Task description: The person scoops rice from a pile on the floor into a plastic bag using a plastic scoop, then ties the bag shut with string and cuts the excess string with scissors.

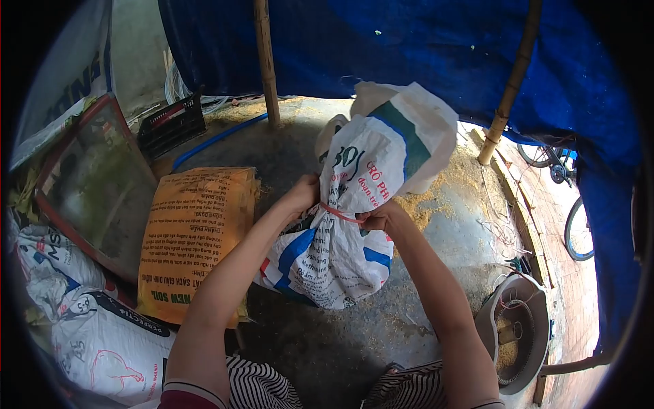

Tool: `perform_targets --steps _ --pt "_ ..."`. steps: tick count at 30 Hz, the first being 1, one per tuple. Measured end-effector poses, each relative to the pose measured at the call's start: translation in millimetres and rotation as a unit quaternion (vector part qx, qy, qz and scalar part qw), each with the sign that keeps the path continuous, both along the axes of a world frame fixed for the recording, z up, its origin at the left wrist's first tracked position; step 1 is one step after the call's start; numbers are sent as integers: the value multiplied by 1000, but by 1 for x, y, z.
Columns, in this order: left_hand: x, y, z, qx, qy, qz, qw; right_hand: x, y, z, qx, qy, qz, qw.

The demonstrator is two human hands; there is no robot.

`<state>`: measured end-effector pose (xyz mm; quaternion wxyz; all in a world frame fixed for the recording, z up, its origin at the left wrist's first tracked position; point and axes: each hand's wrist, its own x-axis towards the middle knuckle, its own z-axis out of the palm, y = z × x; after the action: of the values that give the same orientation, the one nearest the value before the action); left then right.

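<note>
A white woven sack (334, 262) with blue, green and red print stands on the concrete floor in front of me, its neck gathered and its upper part flaring up and to the right. A thin red tie (340, 214) runs around the neck. My left hand (304, 194) is closed at the left side of the neck, by the tie. At the right side, my right hand (379, 217) is closed with its fingers on the tie. The fingertips of my left hand are partly hidden.
An orange printed sack (194, 238) lies to the left, with white sacks (109, 347) below it. A framed panel (95, 177) leans behind. Right are a grey basket (535, 327) and bicycle wheel (579, 232). Bamboo poles (511, 88) stand before a blue tarp (429, 41).
</note>
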<state>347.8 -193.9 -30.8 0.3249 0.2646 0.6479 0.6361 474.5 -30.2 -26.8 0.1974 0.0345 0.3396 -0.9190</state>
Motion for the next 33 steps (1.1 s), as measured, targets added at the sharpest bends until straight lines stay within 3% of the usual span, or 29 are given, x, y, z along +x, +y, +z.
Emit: perform_targets --steps 2,3,4,6,10,12,14,15,16,17,18,19,20,22,25,27,28,30,31,33 --pt "-8 5 0 -54 223 3 973 1 -5 4 191 -58 -111 974" --pt "3 3 14 6 268 9 963 3 -5 12 181 -77 -139 970" --pt "-3 5 12 8 268 10 963 4 -6 23 172 -97 -167 966" --pt "-10 7 12 -11 409 21 912 9 -16 43 191 -128 -173 958" --pt "-1 -3 31 19 487 32 873 8 -18 47 212 -69 -218 950" --pt "1 -7 42 -61 545 138 825 3 -14 39 199 -44 -209 956" --pt "-6 -10 45 -82 539 179 819 -6 -13 28 336 80 -251 904" --pt "-10 -14 46 -102 532 218 812 3 -24 49 411 27 -271 870" --pt "-13 -18 48 -102 531 220 812 7 -19 49 411 28 -270 870" --pt "-16 -23 50 -113 523 225 814 15 -8 51 604 60 -164 778" --pt "-19 -26 52 -123 513 232 817 18 -3 52 762 90 -48 639" --pt "-21 -28 53 -124 511 238 817 32 -26 82 812 82 -49 576" --pt "-21 -30 53 -134 502 230 823 42 -43 100 813 84 -43 575" --pt "-22 -30 50 -143 490 224 830 56 -71 124 797 291 -233 475" --pt "-33 -27 40 -116 478 196 848 45 -116 132 750 394 -229 479" --pt "-42 -28 32 5 566 127 815 24 -127 109 777 475 -243 335" --pt "-42 -30 35 2 568 125 813 18 -119 101 775 474 -247 336" --pt "-41 -36 40 -49 310 91 945 4 -98 84 830 383 -219 341" --pt "-39 -40 46 -49 310 91 945 4 -90 78 842 376 -237 306" --pt "-30 -49 57 -57 73 -30 995 8 -79 72 850 351 -255 298"
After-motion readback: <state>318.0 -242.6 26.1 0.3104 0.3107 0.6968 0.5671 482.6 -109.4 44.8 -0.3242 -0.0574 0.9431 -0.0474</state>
